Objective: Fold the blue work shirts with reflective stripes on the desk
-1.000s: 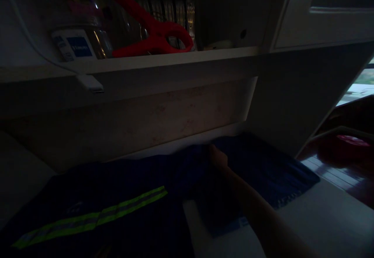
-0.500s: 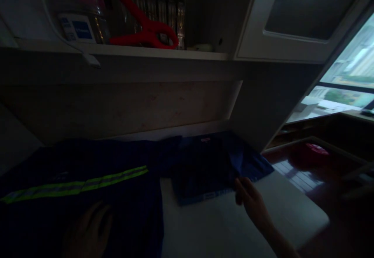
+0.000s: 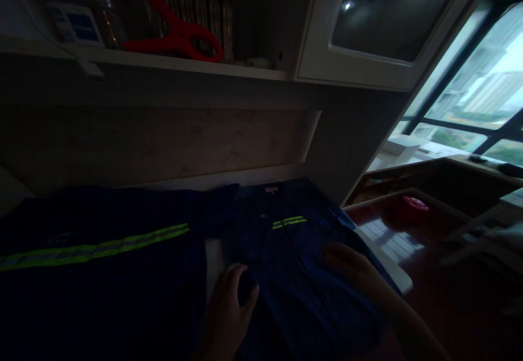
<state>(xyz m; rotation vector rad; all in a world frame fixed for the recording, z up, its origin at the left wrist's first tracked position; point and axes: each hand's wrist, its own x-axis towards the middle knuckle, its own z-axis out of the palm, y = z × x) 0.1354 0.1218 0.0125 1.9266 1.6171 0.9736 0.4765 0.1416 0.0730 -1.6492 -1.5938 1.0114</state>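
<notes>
Two dark blue work garments with yellow-green reflective stripes lie spread out side by side. The left jacket (image 3: 134, 279) stretches to the left edge; the right jacket (image 3: 294, 274) has a small label at its collar and a short stripe on its chest. My left hand (image 3: 229, 309) is over the near left edge of the right jacket, thumb and forefinger apart. My right hand (image 3: 349, 263) is over the right side of that jacket, fingers pointing left and somewhat blurred, with no cloth visibly gripped. Whether either hand touches the fabric is hard to tell in the dim light.
A white tabletop (image 3: 402, 279) shows beside the right jacket. Above it runs a shelf (image 3: 163, 62) with red-handled scissors (image 3: 183, 37) and a clear container. A white cabinet door (image 3: 318, 67) hangs at upper right. A window (image 3: 469, 94) and reddish floor (image 3: 433, 290) are on the right.
The right jacket's front now lies unfolded toward me, showing its chest stripe. My left hand has moved right, from the left jacket to the right one. My right hand no longer pinches cloth.
</notes>
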